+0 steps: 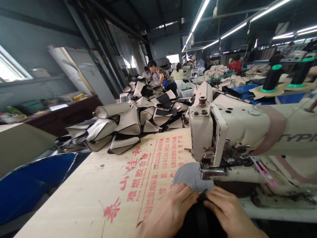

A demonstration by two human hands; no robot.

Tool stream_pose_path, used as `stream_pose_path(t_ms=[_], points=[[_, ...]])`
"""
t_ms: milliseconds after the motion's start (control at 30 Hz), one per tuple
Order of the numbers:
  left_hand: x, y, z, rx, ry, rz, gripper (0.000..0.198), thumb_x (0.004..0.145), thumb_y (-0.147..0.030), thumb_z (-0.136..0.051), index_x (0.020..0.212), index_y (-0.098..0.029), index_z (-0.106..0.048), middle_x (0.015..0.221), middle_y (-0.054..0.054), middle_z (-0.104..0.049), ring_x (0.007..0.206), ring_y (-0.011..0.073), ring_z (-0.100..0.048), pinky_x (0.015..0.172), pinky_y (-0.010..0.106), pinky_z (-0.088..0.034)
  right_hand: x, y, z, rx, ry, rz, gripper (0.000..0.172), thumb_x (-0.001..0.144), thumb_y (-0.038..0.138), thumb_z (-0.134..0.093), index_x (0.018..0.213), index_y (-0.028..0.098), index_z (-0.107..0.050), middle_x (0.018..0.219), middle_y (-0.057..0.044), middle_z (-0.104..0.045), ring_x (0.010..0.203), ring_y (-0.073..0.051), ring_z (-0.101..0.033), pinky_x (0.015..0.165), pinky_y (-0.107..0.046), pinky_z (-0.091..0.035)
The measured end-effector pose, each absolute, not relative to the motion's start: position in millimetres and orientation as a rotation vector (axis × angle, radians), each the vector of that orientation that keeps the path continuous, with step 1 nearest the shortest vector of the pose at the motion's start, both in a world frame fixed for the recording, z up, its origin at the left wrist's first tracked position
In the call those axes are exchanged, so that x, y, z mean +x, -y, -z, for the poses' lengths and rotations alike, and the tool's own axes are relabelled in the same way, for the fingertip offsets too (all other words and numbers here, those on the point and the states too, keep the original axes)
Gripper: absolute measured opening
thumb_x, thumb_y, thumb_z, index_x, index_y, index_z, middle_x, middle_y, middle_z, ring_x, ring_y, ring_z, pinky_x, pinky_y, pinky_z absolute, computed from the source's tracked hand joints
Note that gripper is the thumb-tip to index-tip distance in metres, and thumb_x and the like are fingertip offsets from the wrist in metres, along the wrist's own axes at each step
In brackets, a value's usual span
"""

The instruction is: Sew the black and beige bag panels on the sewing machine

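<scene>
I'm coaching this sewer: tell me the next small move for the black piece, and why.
Probably nudge the black piece forward under the presser foot. The left hand and right hand pinch its front edge just short of that foot, by the grey disc, so it looks not yet fed in.

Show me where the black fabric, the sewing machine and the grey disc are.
black fabric (199, 218): head view, middle of the dark piece at the bottom edge.
sewing machine (242, 129): head view, on its cream arm.
grey disc (185, 177): head view, its bare left part.
</scene>
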State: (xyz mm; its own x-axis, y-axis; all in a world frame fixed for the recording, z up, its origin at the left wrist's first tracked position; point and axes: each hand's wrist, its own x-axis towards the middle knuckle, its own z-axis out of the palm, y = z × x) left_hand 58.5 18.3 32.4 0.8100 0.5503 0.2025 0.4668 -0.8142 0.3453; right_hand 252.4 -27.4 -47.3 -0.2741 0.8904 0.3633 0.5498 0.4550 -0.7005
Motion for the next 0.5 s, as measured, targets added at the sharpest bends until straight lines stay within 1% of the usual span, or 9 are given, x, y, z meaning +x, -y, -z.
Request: stream_pose_path(t_ms=[67, 167, 233, 333, 500], points=[[58.7, -19.8, -28.5, 2.692, -0.815, -0.379, 0.025, 0.093, -0.02, -0.033, 0.097, -0.021, -0.057, 0.09, 0.002, -0.058, 0.084, 0.0132, -0.053, 0.075, 0.023, -0.047, 252.8, 24.9, 52.4, -1.235, 1.9, -0.517, 0.009, 0.09, 0.026, -0.047, 0.094, 0.021, -0.054, 0.082, -0.001, -0.057, 0.075, -0.015, -0.054, 0.067, -0.027, -0.044], [57.6, -21.0, -25.3, 2.674, -0.871, -0.355, 0.024, 0.093, -0.019, -0.032, 0.1, -0.021, -0.056, 0.093, 0.003, -0.057, 0.088, 0.015, -0.053, 0.079, 0.027, -0.047, 253.5, 21.0, 54.5, -1.236, 2.011, -0.347, 0.028, 0.091, 0.021, -0.044, 0.118, 0.022, -0.047, 0.095, -0.004, -0.058, 0.086, -0.018, -0.055, 0.08, -0.032, -0.045], [57.6, -21.5, -25.8, 2.659, -0.886, -0.339, 0.024, 0.093, -0.019, -0.032, 0.101, -0.021, -0.055, 0.094, 0.004, -0.057, 0.091, 0.0161, -0.052, 0.082, 0.029, -0.046, 254.0, 18.8, 52.8, -1.188, 2.168, -0.272, 0.034, 0.091, 0.014, -0.036, 0.124, 0.02, -0.044, 0.1, -0.006, -0.057, 0.092, -0.021, -0.053, 0.086, -0.037, -0.042], [59.2, -23.5, -26.7, 2.589, -0.903, -0.321, 0.02, 0.092, -0.02, -0.035, 0.097, -0.02, -0.055, 0.094, 0.004, -0.056, 0.092, 0.0163, -0.052, 0.082, 0.029, -0.045, 254.1, 14.8, 46.5, -1.153, 2.232, -0.306, 0.03, 0.09, 0.009, -0.032, 0.113, 0.016, -0.051, 0.097, -0.008, -0.056, 0.093, -0.022, -0.05, 0.086, -0.038, -0.042], [60.1, -29.2, -25.7, 2.407, -0.968, -0.331, 0.013, 0.09, -0.02, -0.04, 0.089, -0.019, -0.053, 0.093, 0.003, -0.056, 0.088, 0.0152, -0.052, 0.077, 0.026, -0.044, 250.7, 9.0, 29.2, -1.216, 2.176, -0.595, 0.02, 0.09, 0.01, -0.037, 0.098, 0.019, -0.053, 0.094, -0.004, -0.053, 0.091, -0.019, -0.048, 0.084, -0.035, -0.041]])
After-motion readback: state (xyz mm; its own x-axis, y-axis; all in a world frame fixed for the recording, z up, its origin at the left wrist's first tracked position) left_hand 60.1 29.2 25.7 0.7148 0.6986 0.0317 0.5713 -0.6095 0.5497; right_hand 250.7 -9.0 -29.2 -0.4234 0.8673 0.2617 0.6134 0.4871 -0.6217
